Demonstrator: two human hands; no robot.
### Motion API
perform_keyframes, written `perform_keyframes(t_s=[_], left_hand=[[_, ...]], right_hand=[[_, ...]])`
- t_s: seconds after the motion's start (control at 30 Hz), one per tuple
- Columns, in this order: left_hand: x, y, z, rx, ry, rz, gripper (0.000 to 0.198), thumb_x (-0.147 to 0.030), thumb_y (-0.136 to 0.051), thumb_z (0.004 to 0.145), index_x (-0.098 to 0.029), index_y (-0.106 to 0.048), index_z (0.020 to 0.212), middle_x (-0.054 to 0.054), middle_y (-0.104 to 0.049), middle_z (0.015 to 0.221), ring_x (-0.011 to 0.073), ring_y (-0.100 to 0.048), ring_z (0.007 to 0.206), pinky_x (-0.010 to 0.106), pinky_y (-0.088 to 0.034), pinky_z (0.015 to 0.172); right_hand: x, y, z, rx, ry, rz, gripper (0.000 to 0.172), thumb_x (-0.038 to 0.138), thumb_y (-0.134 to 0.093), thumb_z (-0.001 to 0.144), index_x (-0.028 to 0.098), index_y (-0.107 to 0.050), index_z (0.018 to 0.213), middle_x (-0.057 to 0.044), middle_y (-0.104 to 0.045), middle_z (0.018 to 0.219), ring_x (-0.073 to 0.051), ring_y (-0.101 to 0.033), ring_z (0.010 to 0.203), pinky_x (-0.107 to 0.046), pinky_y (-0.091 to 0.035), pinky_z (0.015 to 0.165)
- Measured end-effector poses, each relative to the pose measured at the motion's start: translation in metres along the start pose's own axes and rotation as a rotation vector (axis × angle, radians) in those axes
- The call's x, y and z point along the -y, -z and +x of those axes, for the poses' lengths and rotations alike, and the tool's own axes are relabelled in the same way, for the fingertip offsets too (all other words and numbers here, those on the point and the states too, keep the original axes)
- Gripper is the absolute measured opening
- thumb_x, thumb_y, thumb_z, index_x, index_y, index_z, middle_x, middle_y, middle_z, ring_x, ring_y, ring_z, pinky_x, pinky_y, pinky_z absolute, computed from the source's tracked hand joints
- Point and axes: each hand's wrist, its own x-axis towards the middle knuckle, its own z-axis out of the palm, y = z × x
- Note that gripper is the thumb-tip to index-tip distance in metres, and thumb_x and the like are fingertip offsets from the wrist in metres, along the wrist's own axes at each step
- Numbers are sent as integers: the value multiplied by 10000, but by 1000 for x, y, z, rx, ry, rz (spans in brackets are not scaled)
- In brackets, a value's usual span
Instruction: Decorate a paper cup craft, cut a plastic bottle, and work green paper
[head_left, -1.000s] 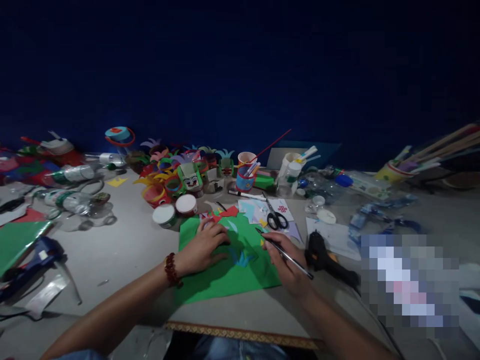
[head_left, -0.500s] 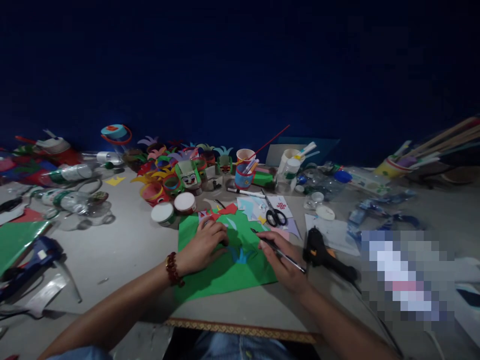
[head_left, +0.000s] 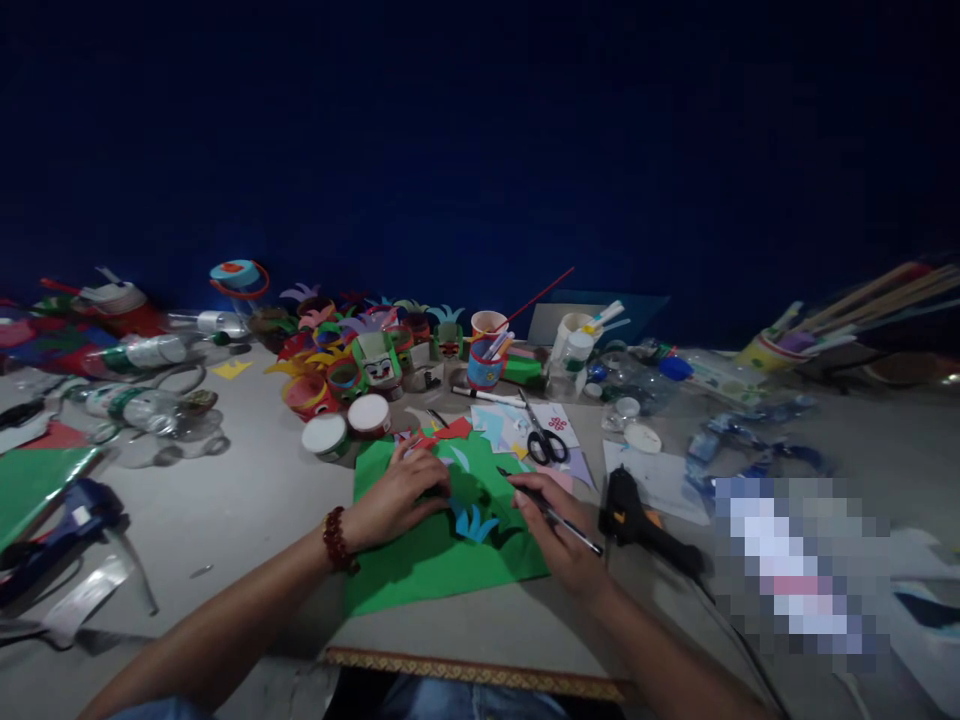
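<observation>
A green sheet (head_left: 420,575) lies flat at the front of the table. On it rests a blue spiky paper cutout (head_left: 474,524), between my two hands. My left hand (head_left: 409,492) is on the sheet's left part, its fingers curled down; whether anything is under them is hidden. My right hand (head_left: 559,530) holds a dark pen (head_left: 559,517) over the sheet's right part, its tip pointing to the upper left. Beyond the hands lie red paper scraps (head_left: 452,429) and black-handled scissors (head_left: 547,446).
A black glue gun (head_left: 645,525) lies right of my right hand, and a blue glue gun (head_left: 79,520) at the left. Two white-lidded jars (head_left: 325,434), decorated cups (head_left: 306,395), a blue pen cup (head_left: 486,365) and plastic bottles (head_left: 139,403) stand or lie farther back.
The blue cutout shows more fully, with its spikes fanned out. The whole view has shifted slightly downward. My right hand still holds the pen.
</observation>
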Motion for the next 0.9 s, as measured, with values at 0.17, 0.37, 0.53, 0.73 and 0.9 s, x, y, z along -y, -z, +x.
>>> perform_keyframes(t_s=[0.17, 0.37, 0.53, 0.73, 0.9], left_hand=[[0, 2, 2, -82, -5, 10, 96, -304, -568, 972, -243, -640, 957, 17, -714, 966, 199, -642, 998, 529, -174, 1193], [-3, 11, 4, -240, -1, 17, 79, -286, -565, 965, -245, -631, 957, 14, -727, 906, 197, -652, 936, 507, -315, 1141], [-7, 34, 17, -371, 2, 83, 127, -324, -599, 944, -225, -641, 876, 23, -700, 844, 196, -645, 840, 369, -518, 863], [6, 75, 94, -549, -23, 260, 105, -269, -566, 951, -204, -649, 945, 65, -699, 931, 233, -621, 942, 444, -464, 972], [24, 79, 155, -656, -51, 344, 87, -236, -562, 945, -194, -635, 922, 61, -690, 907, 236, -611, 936, 426, -475, 942]], right_hand=[[-6, -5, -1, -12, -29, 109, 279, 412, -506, 982, 224, -683, 1087, -38, -711, 863, -164, -629, 624, -287, -536, 645], [2, 1, 9, 42, -191, 434, 371, 502, -485, 987, 228, -631, 1190, -40, -708, 951, -127, -599, 531, -270, -527, 546], [14, 24, 12, 87, -221, 406, 393, 531, -536, 958, 243, -637, 1206, -55, -701, 1036, -169, -642, 694, -307, -544, 665], [5, 35, 17, -41, -232, 483, 462, 610, -589, 890, 230, -680, 1136, -80, -700, 995, -168, -613, 624, -315, -528, 609], [-6, 49, 14, -62, -249, 384, 512, 659, -574, 869, 249, -680, 1157, -67, -722, 934, -178, -620, 634, -297, -517, 608]])
